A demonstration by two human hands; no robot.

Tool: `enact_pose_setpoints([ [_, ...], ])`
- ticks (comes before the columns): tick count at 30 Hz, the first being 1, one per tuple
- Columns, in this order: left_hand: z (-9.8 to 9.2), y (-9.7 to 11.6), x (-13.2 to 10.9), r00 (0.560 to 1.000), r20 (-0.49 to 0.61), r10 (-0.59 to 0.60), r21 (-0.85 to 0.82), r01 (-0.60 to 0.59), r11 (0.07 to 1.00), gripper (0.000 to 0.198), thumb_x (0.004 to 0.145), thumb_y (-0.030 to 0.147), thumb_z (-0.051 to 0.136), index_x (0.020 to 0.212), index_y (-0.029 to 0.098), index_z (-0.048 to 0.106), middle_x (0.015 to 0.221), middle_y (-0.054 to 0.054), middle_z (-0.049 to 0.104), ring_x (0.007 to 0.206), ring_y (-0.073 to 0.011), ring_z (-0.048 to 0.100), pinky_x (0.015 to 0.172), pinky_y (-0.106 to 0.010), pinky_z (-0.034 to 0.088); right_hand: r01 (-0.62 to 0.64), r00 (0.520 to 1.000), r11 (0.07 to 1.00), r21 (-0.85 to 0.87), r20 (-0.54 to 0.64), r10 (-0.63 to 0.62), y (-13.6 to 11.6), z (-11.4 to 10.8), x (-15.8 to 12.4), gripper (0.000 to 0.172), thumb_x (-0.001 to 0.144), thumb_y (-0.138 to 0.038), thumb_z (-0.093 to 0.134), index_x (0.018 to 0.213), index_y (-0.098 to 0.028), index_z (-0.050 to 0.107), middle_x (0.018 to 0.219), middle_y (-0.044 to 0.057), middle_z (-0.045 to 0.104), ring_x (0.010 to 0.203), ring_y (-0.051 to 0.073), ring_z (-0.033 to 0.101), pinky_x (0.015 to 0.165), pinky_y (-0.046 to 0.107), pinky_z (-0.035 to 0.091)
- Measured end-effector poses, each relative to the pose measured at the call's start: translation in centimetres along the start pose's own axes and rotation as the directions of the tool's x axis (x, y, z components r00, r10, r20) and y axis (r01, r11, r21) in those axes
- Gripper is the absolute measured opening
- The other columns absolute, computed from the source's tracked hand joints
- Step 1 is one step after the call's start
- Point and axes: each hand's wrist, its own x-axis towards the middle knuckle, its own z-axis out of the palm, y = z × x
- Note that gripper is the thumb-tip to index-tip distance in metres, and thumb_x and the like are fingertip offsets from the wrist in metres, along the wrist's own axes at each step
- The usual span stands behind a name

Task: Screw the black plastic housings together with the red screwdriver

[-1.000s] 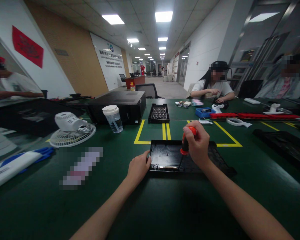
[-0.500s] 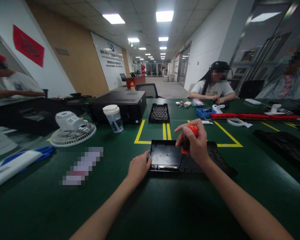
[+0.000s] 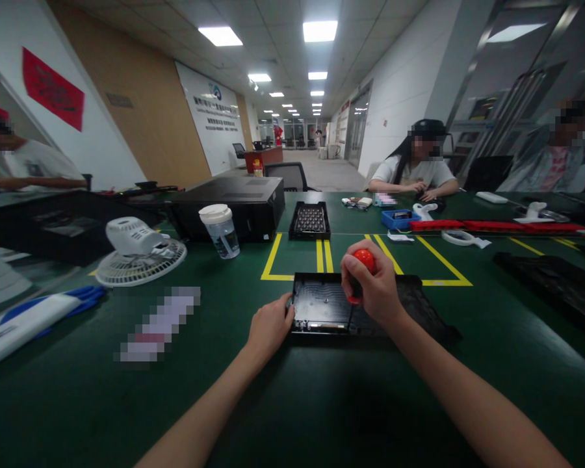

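A black panel (image 3: 316, 292) with raised edges lies flat on the green table, a narrow strip of parts along its near side. My left hand (image 3: 271, 326) is closed on the panel's left edge; its fingertips are partly hidden there. Above the panel, my right hand (image 3: 379, 289) is wrapped round a screwdriver (image 3: 364, 260) with a red-ended handle. The screwdriver stands nearly upright, its dark shaft pointing down to the panel by the right end of the strip. Whether its tip sits in a screw is too small to tell.
Beyond the panel are yellow tape lines and a black tray (image 3: 310, 221) of small parts. To the left stand a lidded cup (image 3: 219, 231), a white fan (image 3: 141, 260) and a large black case (image 3: 234, 195). A blue box (image 3: 396, 219) and a co-worker (image 3: 419, 166) are across the table.
The fingers of my right hand, loose and partly spread before, have closed round the screwdriver's handle. That hand sits slightly further left and lower. My left hand has stayed at the panel's edge.
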Motion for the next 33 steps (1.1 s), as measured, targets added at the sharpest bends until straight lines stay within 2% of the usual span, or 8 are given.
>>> enact_pose_setpoints([
  [8,0.2,-0.1,0.0,1.0,-0.01,-0.005,0.008,0.005,1.0,0.04,0.086,0.038,0.034,0.122,0.025,0.046,0.094,-0.006,0.066,0.078,-0.0181,0.062,0.069,-0.027,0.045,0.008,0.995,1.0,0.018,-0.103,-0.006,0.4,0.2,0.0,0.014,0.079,-0.03,0.054,0.075,-0.019,0.046,0.055,-0.006,0.048,0.031,0.003,0.039,0.028,0.014,0.028],
  [17,0.3,-0.1,0.1,0.999,-0.031,0.01,0.008,-0.01,1.0,0.039,0.086,0.038,0.034,0.12,0.024,0.047,0.089,-0.005,0.067,0.077,-0.0187,0.062,0.069,-0.028,0.045,0.033,0.992,0.999,0.022,-0.126,-0.03,0.5,0.4,-0.1,0.014,0.08,-0.03,0.052,0.076,-0.019,0.047,0.056,-0.006,0.046,0.033,0.003,0.038,0.029,0.015,0.028],
  [24,0.4,-0.2,0.1,1.0,-0.009,0.0,-0.019,0.0,1.0,0.041,0.086,0.039,0.034,0.122,0.024,0.045,0.093,-0.006,0.066,0.079,-0.0176,0.062,0.07,-0.027,0.045,0.061,0.992,0.984,0.168,-0.123,-0.041,0.9,0.1,-0.1,0.027,0.086,-0.035,0.03,0.079,-0.018,0.05,0.06,-0.002,0.048,0.036,0.006,0.041,0.031,0.018,0.029],
  [33,0.0,0.1,-0.1,1.0,0.0,-0.007,0.002,0.007,1.0,0.039,0.086,0.037,0.035,0.121,0.025,0.046,0.092,-0.006,0.067,0.08,-0.0182,0.063,0.071,-0.028,0.045,0.093,0.982,0.984,0.153,-0.18,-0.065,0.9,0.3,-0.2,0.023,0.086,-0.032,0.032,0.081,-0.018,0.05,0.062,-0.002,0.048,0.037,0.007,0.041,0.031,0.019,0.028],
])
